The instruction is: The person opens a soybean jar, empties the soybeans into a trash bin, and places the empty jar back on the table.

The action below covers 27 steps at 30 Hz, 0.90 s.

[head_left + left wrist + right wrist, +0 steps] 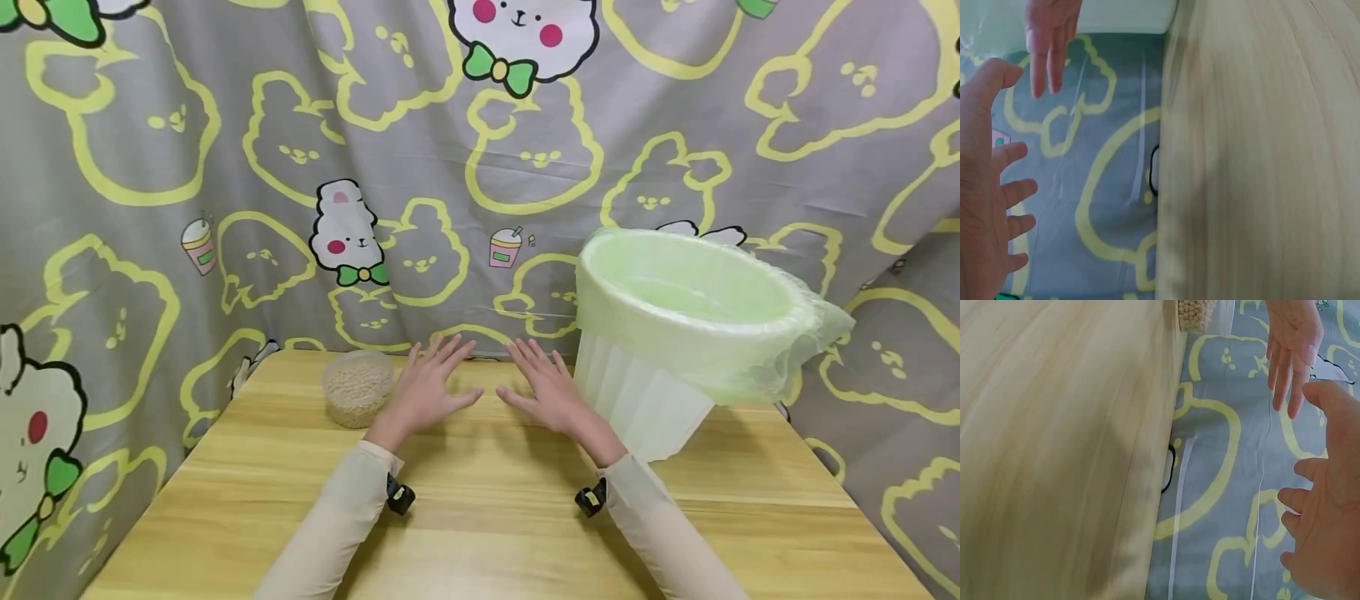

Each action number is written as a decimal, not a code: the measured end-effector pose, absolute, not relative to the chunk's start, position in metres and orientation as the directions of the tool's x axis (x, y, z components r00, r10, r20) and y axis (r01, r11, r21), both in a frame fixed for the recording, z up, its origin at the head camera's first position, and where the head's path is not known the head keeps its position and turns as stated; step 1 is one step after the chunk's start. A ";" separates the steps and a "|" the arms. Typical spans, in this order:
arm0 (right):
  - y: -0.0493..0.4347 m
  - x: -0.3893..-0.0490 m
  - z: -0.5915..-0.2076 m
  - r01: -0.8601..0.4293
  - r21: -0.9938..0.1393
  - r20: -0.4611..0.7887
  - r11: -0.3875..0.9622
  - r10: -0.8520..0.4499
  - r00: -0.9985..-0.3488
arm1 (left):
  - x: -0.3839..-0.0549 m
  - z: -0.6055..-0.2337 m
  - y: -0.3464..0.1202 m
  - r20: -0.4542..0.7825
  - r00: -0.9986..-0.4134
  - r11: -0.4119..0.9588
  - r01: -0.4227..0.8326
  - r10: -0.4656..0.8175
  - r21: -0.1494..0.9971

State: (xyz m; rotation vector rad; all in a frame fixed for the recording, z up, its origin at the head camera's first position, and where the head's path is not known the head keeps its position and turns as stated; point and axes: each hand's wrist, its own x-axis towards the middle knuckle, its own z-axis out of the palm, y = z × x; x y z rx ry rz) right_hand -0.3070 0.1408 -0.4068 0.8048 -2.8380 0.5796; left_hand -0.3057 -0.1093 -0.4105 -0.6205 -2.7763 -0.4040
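Note:
Both hands hover over the wooden table with fingers spread and nothing held. The left hand [429, 389] is just right of a clear round tub [358, 388] filled with small beige grains or beans. Across a gap, the right hand [551, 392] stands beside a white ribbed bin [637, 400] lined with a thin pale green bag [675, 358] folded over its rim. In the left wrist view the left hand [985, 181] shows its palm side, thumb apart from the fingers. The right wrist view shows the right hand [1329, 500] similarly, with part of the beans [1195, 314] at the top.
A grey curtain [420, 158] with yellow outlines and cartoon animals hangs behind and along the sides of the table [480, 533]. The bin takes up the back right, and its bag sticks out past the rim on the right. Small black cameras sit on both wrists.

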 end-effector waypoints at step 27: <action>-0.010 -0.338 -0.421 -0.594 -0.590 0.188 0.547 -0.622 -0.760 | -0.302 -0.422 -0.290 0.177 -0.964 0.780 0.266 0.200 0.566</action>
